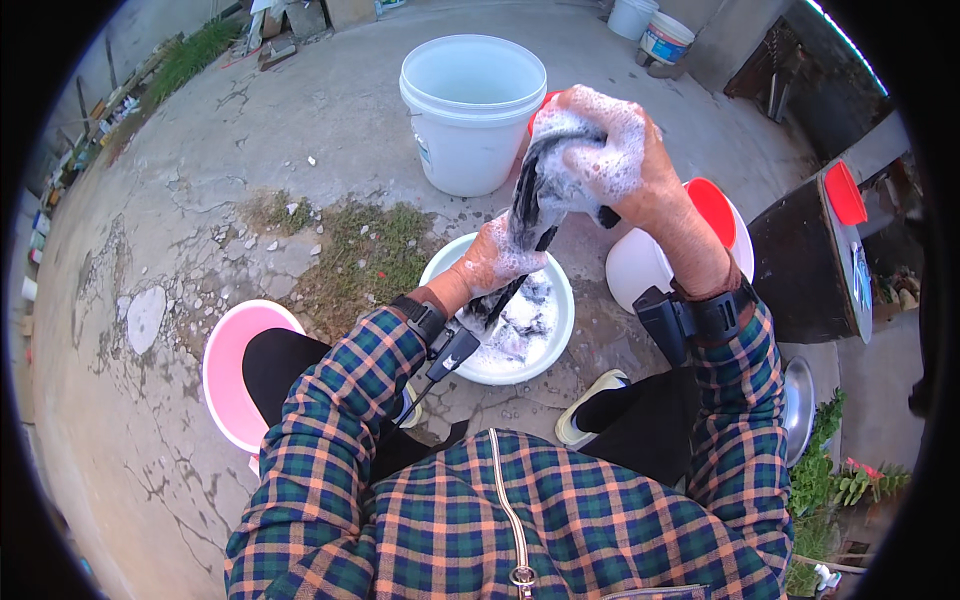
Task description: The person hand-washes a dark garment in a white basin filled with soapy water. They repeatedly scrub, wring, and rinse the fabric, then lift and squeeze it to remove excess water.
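A dark, soaked cloth (530, 200) covered in white suds stretches between my two hands above a pale basin. My right hand (615, 150), thick with foam, is closed round its upper end. Lower and to the left, my left hand (497, 262) grips the cloth nearer its bottom, and a dark tail hangs from there toward the basin. The pale round basin (567, 330) stands on the ground between my feet, holding foamy water and dark, sudsy fabric. What kind of garment the cloth is, I cannot tell.
A tall white bucket (465, 140) stands just beyond the basin. A pink basin (228, 380) sits by my left leg. To the right are a white container with a red bowl (712, 212), a dark barrel (800, 260) and a metal bowl (798, 410). The concrete ground is cracked and weedy.
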The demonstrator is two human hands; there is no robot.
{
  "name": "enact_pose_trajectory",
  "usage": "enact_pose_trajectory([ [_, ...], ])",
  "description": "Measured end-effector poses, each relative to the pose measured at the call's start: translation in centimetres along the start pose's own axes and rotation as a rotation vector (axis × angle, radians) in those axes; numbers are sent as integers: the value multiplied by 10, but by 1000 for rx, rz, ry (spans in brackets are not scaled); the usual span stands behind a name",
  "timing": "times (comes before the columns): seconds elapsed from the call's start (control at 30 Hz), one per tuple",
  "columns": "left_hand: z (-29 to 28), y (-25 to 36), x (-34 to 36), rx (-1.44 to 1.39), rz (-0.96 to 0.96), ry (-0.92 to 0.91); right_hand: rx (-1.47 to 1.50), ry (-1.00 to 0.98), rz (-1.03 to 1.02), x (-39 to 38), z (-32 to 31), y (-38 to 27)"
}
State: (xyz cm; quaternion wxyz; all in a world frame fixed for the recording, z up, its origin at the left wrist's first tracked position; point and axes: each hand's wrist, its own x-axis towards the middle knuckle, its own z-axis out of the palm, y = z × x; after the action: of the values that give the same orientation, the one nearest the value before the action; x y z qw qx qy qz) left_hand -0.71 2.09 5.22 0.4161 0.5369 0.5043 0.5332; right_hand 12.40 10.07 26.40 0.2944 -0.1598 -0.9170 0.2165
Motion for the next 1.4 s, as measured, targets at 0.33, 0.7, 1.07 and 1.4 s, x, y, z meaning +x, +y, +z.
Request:
enact_pose_trajectory([
  [0.33,-5,-17,-24,24,12,46,501,175,-215,39,-45,-42],
  [0.7,-34,-49,-10,139,-113,59,411,456,-183,23,-75,-11],
  [1.07,-50,23,26,365,239,140,-176,257,480,-121,-46,133],
  [1.4,-42,56,37,434,236,182,-21,-408,637,-182,113,150],
])
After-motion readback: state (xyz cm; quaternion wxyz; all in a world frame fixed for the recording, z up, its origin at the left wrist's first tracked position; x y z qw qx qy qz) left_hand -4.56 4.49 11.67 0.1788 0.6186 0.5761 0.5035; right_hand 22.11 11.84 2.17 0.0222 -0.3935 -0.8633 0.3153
